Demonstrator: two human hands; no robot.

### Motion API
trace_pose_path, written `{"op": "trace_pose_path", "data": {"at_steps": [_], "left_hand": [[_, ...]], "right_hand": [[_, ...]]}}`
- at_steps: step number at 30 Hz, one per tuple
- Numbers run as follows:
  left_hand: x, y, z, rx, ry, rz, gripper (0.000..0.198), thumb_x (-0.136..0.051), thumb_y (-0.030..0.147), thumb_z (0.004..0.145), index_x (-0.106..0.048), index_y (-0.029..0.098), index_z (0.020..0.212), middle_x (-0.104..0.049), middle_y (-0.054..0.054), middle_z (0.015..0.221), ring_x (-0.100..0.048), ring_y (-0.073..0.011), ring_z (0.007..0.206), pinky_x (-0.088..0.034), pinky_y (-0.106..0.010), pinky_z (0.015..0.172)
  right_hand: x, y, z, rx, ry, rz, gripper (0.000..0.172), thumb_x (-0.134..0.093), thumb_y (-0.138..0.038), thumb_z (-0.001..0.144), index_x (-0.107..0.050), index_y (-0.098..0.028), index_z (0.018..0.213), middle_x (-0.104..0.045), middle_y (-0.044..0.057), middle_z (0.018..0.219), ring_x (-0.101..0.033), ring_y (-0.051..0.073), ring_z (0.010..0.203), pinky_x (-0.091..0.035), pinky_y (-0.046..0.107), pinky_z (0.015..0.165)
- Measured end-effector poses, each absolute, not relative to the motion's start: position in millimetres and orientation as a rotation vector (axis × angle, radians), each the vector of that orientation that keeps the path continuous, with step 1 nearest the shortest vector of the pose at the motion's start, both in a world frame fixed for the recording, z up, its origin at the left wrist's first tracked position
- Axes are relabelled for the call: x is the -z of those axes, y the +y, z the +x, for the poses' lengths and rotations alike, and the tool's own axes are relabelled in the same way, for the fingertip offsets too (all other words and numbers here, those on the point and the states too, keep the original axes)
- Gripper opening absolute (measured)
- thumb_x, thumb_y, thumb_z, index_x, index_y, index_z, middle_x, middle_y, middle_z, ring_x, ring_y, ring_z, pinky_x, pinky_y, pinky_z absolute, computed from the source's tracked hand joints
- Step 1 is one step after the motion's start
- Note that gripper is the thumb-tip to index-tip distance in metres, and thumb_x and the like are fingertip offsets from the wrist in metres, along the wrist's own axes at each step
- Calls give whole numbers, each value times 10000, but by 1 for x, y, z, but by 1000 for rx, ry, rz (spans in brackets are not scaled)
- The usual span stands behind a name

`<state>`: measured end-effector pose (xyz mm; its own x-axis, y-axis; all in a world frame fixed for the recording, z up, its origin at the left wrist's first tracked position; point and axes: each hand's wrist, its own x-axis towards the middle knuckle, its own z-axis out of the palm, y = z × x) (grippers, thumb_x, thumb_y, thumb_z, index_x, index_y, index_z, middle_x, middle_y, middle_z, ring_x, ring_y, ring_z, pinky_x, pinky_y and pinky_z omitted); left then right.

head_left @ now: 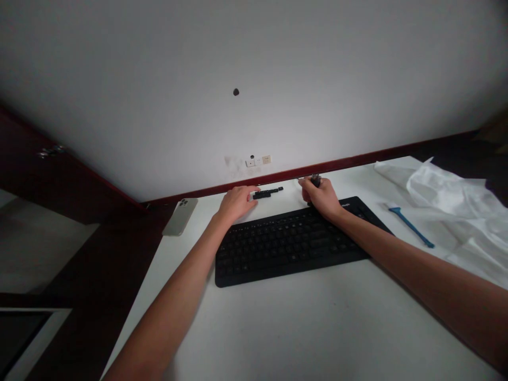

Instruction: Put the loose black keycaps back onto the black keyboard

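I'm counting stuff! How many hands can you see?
2. The left hand lies by loose black keys behind the keyboard; the right hand holds a small dark tool beside them.

Row of small black keycaps (269, 192): loose, laid end to end on white table (301, 317), just behind black keyboard (289, 246), near end at fingertips of left hand (235, 203). Small dark tool (316, 180): gripped in closed right hand (322, 197), top protruding, over keyboard's far edge.
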<state>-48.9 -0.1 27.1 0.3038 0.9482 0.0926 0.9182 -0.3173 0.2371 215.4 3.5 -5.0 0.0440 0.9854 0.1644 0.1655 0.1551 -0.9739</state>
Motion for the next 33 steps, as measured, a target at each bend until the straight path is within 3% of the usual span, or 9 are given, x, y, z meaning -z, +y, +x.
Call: {"op": "trace_pose_path", "data": {"at_steps": [15,21,27,33], "left_hand": [[-19,4,-51,-266,1780,2405,293,-643,263,920,-805,242,1163,-756,-66,921,-693,-253,913,-523,-363,898],[-17,5,-54,-294,1774,2406,203,-654,208,895,-830,229,993,-754,-69,870,-692,-249,869,-517,-370,892],[-24,9,-67,-263,1757,2411,287,-653,168,851,-794,233,1092,-730,-41,876,-673,-225,861,-504,-337,872],[-22,7,-74,-193,1781,2391,427,-599,101,836,-740,230,1218,-711,-78,1147,-662,-231,998,-491,-343,945]], "right_hand": [[2,2,215,-953,-1379,-1211,430,-632,-414,875,-437,-235,536,-495,13,483,-444,144,492,-374,298,490],[3,3,215,-969,-1363,-1207,410,-629,-395,877,-439,-233,551,-509,15,496,-451,143,499,-374,299,493],[5,4,216,-951,-1383,-1209,426,-613,-381,891,-436,-233,533,-495,14,484,-446,143,497,-374,304,499],[2,2,215,-971,-1354,-1219,414,-634,-380,868,-425,-234,541,-496,12,487,-435,141,493,-356,299,478]]}}
